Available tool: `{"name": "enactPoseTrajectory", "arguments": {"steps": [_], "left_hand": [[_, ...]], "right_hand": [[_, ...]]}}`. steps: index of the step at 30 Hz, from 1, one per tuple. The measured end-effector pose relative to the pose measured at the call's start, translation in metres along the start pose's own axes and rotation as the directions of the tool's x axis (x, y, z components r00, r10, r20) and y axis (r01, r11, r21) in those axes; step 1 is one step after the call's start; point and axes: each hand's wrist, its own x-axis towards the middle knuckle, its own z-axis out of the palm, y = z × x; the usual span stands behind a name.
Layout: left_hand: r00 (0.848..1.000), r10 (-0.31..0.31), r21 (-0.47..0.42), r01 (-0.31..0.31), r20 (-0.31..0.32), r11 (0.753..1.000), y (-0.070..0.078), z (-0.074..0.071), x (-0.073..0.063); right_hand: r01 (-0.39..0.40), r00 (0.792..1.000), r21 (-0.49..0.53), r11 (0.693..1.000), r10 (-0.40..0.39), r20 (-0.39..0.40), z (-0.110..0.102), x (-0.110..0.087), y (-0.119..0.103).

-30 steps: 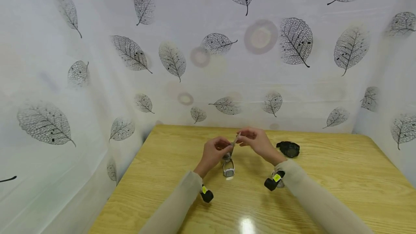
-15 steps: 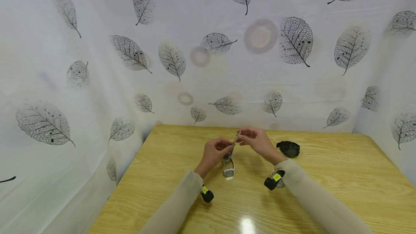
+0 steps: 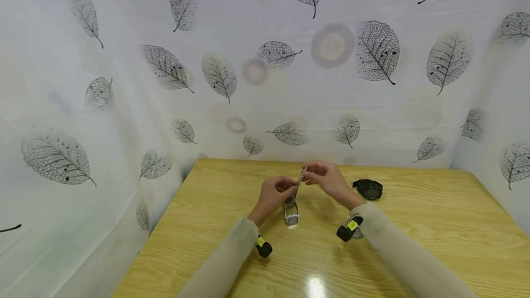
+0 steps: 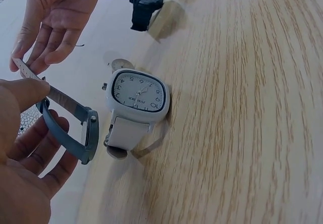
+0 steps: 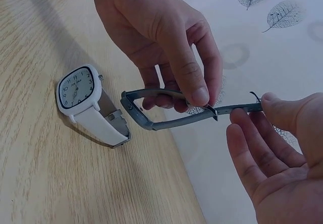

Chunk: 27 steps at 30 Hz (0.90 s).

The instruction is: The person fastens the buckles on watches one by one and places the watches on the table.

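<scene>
A grey-blue wristwatch (image 4: 70, 138) is held up between both hands, its strap bent into a loop. My left hand (image 3: 273, 195) pinches the strap beside the buckle, with thumb and forefinger; its other fingers curl behind the loop in the left wrist view. Out at the strap's free end, my right hand (image 3: 327, 180) pinches the tip (image 5: 247, 107) between thumb and fingers. The strap runs through the buckle (image 5: 214, 113). Below the hands, a white wristwatch (image 3: 291, 219) with a squarish face rests on the wooden table (image 3: 215, 224), its strap forming a loop.
A black wristwatch (image 3: 368, 190) lies to the right, just past the right forearm. Another pale item (image 3: 357, 233) is mostly hidden under the right wrist. Leaf-patterned sheeting (image 3: 248, 22) hangs behind the table and along both sides.
</scene>
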Motion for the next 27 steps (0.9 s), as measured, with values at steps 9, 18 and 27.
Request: {"name": "enactPoseTrajectory", "arguments": {"steps": [9, 18, 27], "left_hand": [[0.999, -0.03, -0.014, 0.03, -0.014, 0.999, -0.0006, 0.0007, -0.0003], [0.997, -0.075, -0.05, 0.074, -0.026, 0.996, -0.0006, 0.0006, -0.0005], [0.992, -0.123, -0.072, 0.121, -0.022, 0.99, 0.003, -0.0028, -0.0009]], "right_hand": [[0.074, 0.997, -0.079, 0.994, -0.071, 0.035, 0.002, -0.0015, 0.0029], [0.078, 0.997, -0.117, 0.99, -0.075, 0.026, 0.0055, -0.0015, 0.0035], [0.099, 0.993, -0.171, 0.98, -0.109, -0.049, 0.0083, -0.0021, 0.0019]]}}
